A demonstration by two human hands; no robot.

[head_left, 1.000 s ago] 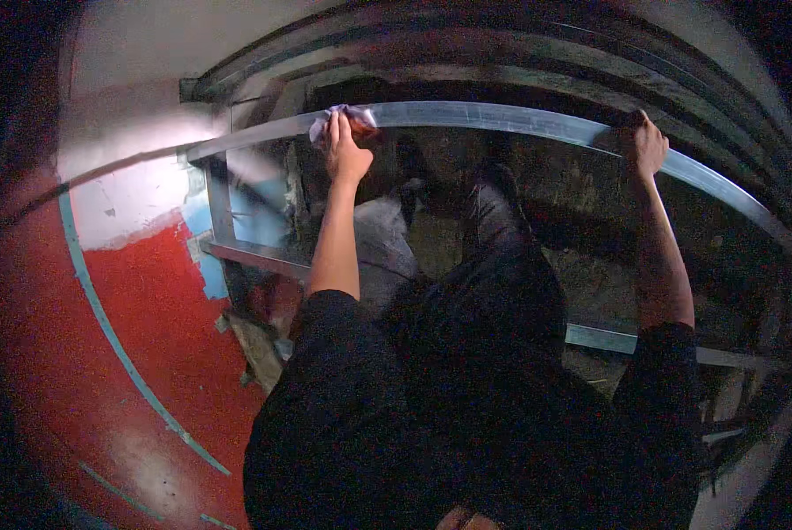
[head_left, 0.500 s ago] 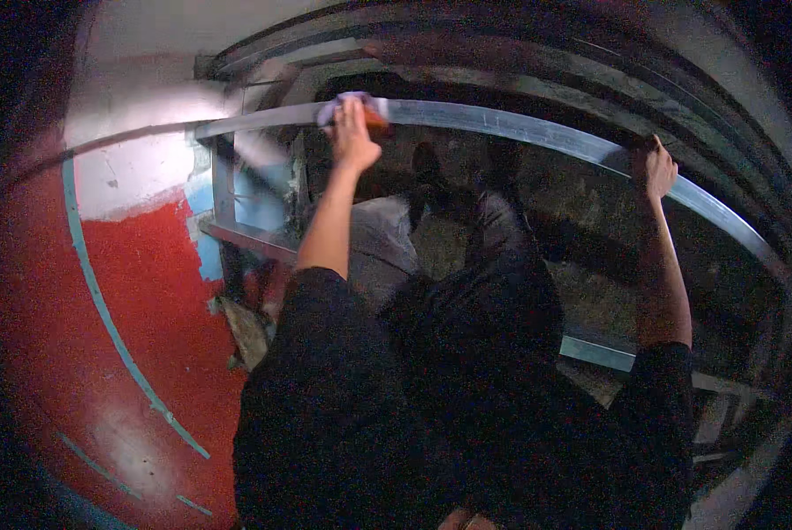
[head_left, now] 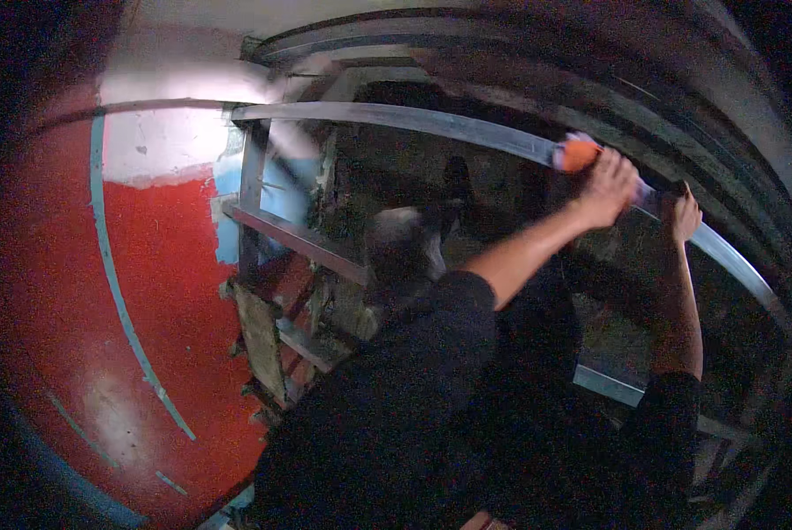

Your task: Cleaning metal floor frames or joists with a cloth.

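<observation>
A long grey metal bar runs across the far side of the view, from a frame corner at the left down toward the right. My left hand is closed on a bundled orange and whitish cloth, pressed against the bar right of its middle. Blur softens the cloth's edges. Just to the right, my right hand wraps round the same bar, fingers over its top. A short gap parts the two hands.
On the left stands a red and white wall with a light-blue stripe. An upright metal post and a lower crossbar join the bar's left end. Dark curved rails lie beyond. A rough broken board leans near the wall.
My left hand has moved right along the bar with the cloth, from near its left end to close by my right hand. My right hand keeps its grip. The view has shifted slightly.
</observation>
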